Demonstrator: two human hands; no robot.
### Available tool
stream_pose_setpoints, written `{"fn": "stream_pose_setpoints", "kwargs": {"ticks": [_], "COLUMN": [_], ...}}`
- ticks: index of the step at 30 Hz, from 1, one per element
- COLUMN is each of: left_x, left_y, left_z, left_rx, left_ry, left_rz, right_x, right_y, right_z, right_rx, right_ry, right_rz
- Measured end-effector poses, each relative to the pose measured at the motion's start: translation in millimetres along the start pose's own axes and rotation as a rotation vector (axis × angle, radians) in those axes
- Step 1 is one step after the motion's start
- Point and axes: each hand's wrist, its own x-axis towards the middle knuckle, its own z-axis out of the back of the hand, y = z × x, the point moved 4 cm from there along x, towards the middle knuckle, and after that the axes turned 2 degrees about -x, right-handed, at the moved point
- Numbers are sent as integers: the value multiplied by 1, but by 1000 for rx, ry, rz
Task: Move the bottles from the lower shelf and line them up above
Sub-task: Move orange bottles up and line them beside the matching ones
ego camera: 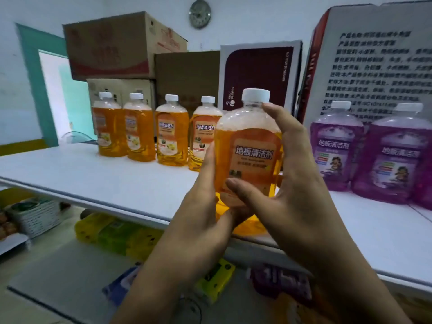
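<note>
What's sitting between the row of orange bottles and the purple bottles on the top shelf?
In the head view, only the held orange bottle, gripped by both hands.

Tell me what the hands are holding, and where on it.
Both hands hold one orange bottle. The left hand cups its lower left side and base; the right hand grips the right side, thumb across the label, fingers reaching the shoulder.

You hold an orange bottle (248, 146) upright in both hands: your left hand (203, 206) cups its base, your right hand (287, 174) wraps its side. Left of your grip four orange bottles (154, 129) line the upper shelf (105, 181); right of it stand purple bottles (364, 153).
</note>
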Motion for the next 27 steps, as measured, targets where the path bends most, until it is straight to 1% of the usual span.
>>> {"fn": "stream_pose_setpoints", "kwargs": {"ticks": [3, 7, 10, 12, 14, 19, 24, 27], "left_x": [16, 38, 52, 57, 59, 59, 57, 57], "left_y": [10, 27, 38, 42, 45, 56, 58, 61], "left_z": [9, 26, 40, 45, 46, 47, 44, 44], "left_rx": [77, 197, 298, 387, 468, 851, 895, 903], "left_ry": [118, 233, 384, 485, 546, 650, 649, 650], "left_rz": [14, 42, 86, 61, 41, 95, 55, 60], "right_x": [6, 15, 20, 22, 23, 29, 45, 57], "right_y": [-3, -4, -4, -4, -4, -10, -35, -53], "right_z": [-2, -14, -22, -24, -25, -31, -41, -49], "right_rx": [-82, -194, -261, -275, -286, -388, -412, -418], "right_ry": [-12, 2, -11, -11, -10, -37, -58, -72], "right_rz": [-39, -87, -124, -155, -178, -241, -291, -335]}}
